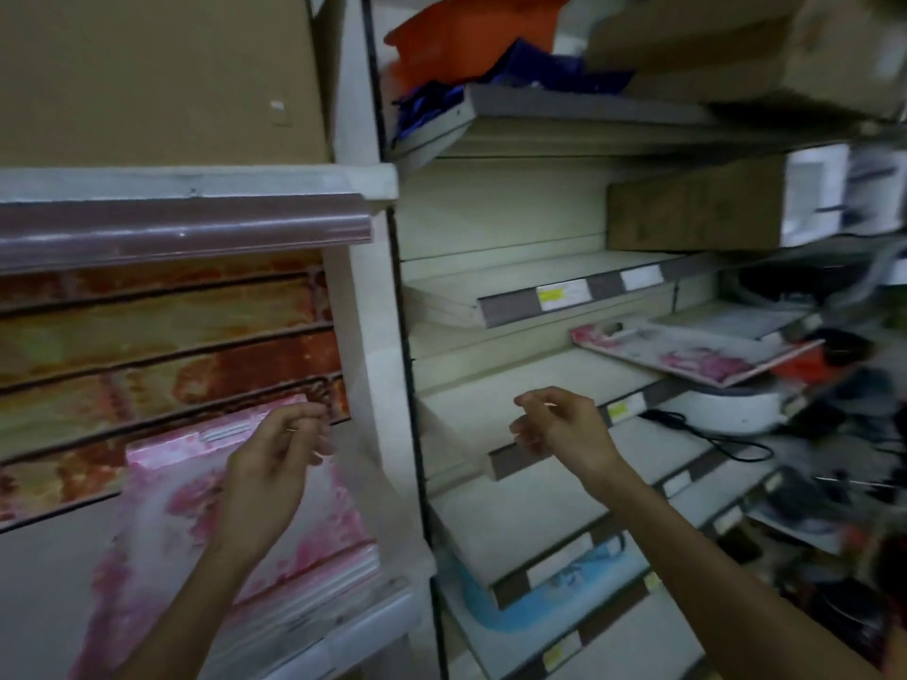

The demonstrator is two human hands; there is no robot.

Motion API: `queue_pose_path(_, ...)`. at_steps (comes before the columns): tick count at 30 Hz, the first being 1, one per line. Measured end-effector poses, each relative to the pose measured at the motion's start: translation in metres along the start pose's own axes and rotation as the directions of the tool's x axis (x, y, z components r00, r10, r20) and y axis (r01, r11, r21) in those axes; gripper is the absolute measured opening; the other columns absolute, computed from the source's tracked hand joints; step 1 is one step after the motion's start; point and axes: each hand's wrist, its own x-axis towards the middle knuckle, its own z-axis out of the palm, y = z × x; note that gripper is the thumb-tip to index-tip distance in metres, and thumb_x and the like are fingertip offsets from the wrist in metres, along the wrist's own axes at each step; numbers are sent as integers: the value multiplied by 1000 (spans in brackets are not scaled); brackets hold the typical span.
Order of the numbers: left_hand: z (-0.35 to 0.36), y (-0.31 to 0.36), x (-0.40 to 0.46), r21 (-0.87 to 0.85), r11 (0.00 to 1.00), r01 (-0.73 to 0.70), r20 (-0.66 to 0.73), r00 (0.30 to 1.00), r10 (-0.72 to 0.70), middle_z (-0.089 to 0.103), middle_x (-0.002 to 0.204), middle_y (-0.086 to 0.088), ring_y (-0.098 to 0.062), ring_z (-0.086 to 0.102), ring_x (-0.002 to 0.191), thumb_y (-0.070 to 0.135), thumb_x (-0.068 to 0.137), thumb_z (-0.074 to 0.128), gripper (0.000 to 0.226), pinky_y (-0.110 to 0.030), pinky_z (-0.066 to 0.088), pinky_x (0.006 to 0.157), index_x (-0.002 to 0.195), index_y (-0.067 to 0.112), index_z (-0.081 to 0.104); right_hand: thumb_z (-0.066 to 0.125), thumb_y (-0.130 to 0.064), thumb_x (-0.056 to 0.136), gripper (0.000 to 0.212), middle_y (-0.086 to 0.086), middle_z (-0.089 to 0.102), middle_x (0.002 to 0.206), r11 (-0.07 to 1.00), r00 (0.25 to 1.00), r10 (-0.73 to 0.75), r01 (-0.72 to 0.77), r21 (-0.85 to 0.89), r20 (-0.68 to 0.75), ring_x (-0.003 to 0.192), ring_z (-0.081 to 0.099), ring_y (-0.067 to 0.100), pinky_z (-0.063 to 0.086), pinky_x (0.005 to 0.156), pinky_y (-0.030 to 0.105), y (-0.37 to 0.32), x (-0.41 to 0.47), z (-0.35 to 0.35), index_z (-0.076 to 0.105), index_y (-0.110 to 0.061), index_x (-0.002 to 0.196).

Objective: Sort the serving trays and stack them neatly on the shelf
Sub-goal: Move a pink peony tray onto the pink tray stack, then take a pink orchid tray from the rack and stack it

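A stack of pink floral serving trays point(162, 507) leans upright on the lower left shelf against a rust-stained slotted back wall. My left hand point(275, 463) hovers in front of the stack's upper right corner, fingers loosely curled and holding nothing. My right hand point(554, 424) floats in front of a bare cream shelf point(471, 404) in the right bay, fingers apart and empty. Another pink floral tray point(697, 350) lies flat on a shelf further right. A light blue tray point(554, 596) sticks out from a lower shelf.
A white upright post point(373, 336) separates the two shelf bays. Cardboard boxes point(697, 208), an orange bin point(466, 31) and blue cloth fill upper shelves. A white round appliance point(726, 409) with a black cord and dark clutter sit at the right.
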Motion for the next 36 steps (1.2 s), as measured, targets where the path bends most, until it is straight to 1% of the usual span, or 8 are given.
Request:
queue_pose_path(3,54,16,5,-66,998,-15,38,999,17,70,88,2,-9,66,67,6,98,49,23,-12,52,63,99,22,65,56,-16,96,16,12,73,72,1000,999,-7,7,-5,-49,61,66,20,58,56,30,1,2,-58,70,-7,96)
queue_pose_path(14,267,66,1,-161,987,20,217,976,16,69,86,-4,-23,68,71,5,97,49,26,-32,56,66,99,24,66,53,-17,98,20,7,72,66,999,986,-8,1,-43,-169,59,66,20,56,56,30,15,17,-256,67,-5,90)
queue_pose_path(17,316,73,-3,-171,985,36,261,965,10,68,85,-5,-18,68,71,5,96,50,24,-28,54,66,99,22,67,54,-18,98,19,9,72,68,999,979,9,-18,-46,-202,61,65,21,55,58,32,19,24,-294,68,-6,94)
queue_pose_path(21,379,82,-4,-168,985,38,329,944,20,69,83,-3,-13,68,71,8,95,54,17,-20,53,68,99,19,67,52,-13,98,17,15,70,74,999,968,13,-25,-47,-249,61,63,22,53,51,25,19,38,-339,67,-5,96)
queue_pose_path(24,427,81,1,-123,992,-30,392,917,76,70,84,2,-9,67,78,15,94,58,12,-18,51,72,99,22,66,52,-14,99,18,16,69,75,998,960,-7,-12,-63,-279,63,63,25,54,59,35,23,56,-369,66,-3,95)
queue_pose_path(27,477,76,9,-73,989,-132,444,883,151,68,94,9,-2,62,86,20,94,60,12,-9,46,74,104,24,64,50,-13,99,20,15,68,73,996,951,-24,-4,-90,-308,64,63,26,53,60,36,29,81,-397,66,-5,89)
queue_pose_path(31,545,60,24,-41,957,-288,515,815,267,59,106,9,-5,58,100,33,92,57,21,-27,50,88,111,24,57,52,-16,99,19,12,69,74,990,944,-42,-6,-144,-326,64,65,23,54,61,35,38,119,-434,66,-4,97)
queue_pose_path(36,606,49,49,66,925,-374,600,756,263,53,123,7,-10,51,113,44,93,53,37,-32,47,94,124,25,49,50,-13,100,19,18,68,80,982,936,-34,-34,-186,-350,66,65,26,56,70,44,44,169,-470,65,-2,97)
